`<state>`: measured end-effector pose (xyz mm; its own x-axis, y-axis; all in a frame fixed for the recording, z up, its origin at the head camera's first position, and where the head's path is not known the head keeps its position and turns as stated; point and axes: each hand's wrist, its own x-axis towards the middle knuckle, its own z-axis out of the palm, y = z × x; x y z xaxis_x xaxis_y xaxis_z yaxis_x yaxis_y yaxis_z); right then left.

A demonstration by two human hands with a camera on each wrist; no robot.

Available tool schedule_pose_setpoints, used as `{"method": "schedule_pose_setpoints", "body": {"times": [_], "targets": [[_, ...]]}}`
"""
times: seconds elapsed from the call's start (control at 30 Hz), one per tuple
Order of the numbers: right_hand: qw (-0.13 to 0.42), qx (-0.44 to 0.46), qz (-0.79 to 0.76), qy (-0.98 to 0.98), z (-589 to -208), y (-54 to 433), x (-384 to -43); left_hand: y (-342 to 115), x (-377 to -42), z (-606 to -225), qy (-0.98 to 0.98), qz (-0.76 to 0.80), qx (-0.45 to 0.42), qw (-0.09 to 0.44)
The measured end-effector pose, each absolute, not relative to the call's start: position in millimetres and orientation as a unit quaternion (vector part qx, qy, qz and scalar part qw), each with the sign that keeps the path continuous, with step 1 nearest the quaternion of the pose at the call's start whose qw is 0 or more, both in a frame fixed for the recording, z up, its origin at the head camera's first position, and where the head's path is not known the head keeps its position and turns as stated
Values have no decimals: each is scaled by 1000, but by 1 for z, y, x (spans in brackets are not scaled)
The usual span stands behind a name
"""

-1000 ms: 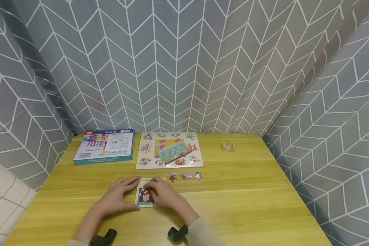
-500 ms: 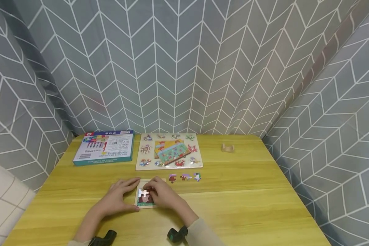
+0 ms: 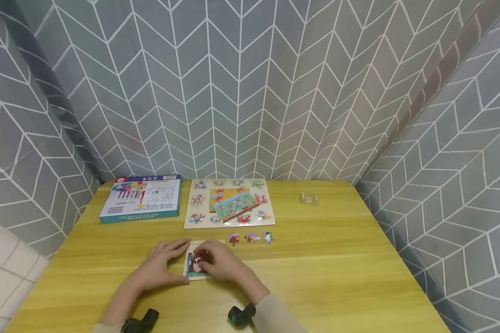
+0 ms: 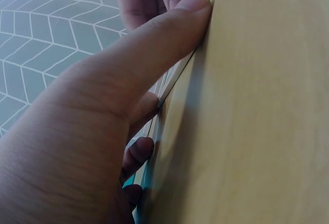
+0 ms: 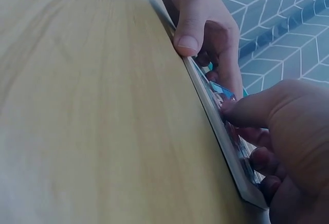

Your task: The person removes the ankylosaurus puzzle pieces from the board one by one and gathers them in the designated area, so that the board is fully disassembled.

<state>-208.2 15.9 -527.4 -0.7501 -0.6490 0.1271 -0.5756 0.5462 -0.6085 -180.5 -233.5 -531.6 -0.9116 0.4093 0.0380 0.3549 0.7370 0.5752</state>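
Observation:
A small square jigsaw puzzle [image 3: 197, 278] in a pale wooden frame lies on the table, showing a brown and pink figure over green. My left hand [image 3: 160, 266] holds the frame's left side, thumb at the near corner and forefinger at the far corner. Over the puzzle's right half, my right hand [image 3: 221, 260] pinches a puzzle piece [image 5: 220, 90], whose blue edge stands tilted above the frame in the right wrist view. My fingers hide much of the picture. Beyond the frame's right corner lie loose puzzle pieces, one brown [image 3: 234, 239], one purple [image 3: 253, 237] and one white-green [image 3: 268, 237].
Behind the puzzle lies a large animal peg board [image 3: 189, 217], bearing a green picture puzzle [image 3: 236, 206] and a yellow one [image 3: 217, 193]. A teal-edged box [image 3: 139, 199] stands back left. At back right sits a small wooden holder [image 3: 309, 199]. Grey patterned curtains border the table.
My right fingers have shifted slightly over the puzzle. The bright glare on its upper left pieces half a second ago is gone. My left hand has stayed in place.

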Motion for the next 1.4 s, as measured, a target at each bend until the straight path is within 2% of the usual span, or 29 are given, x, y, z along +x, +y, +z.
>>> {"method": "schedule_pose_setpoints", "body": {"times": [0.23, 0.53, 1.4], "targets": [[69, -347, -312, 882, -523, 15, -209, -233, -181, -531, 930, 303, 204, 47], [44, -351, -305, 884, -523, 13, -209, -233, -183, -530, 929, 305, 203, 48], [50, -346, -300, 888, -520, 12, -205, -233, -181, -530, 928, 307, 205, 49]]}}
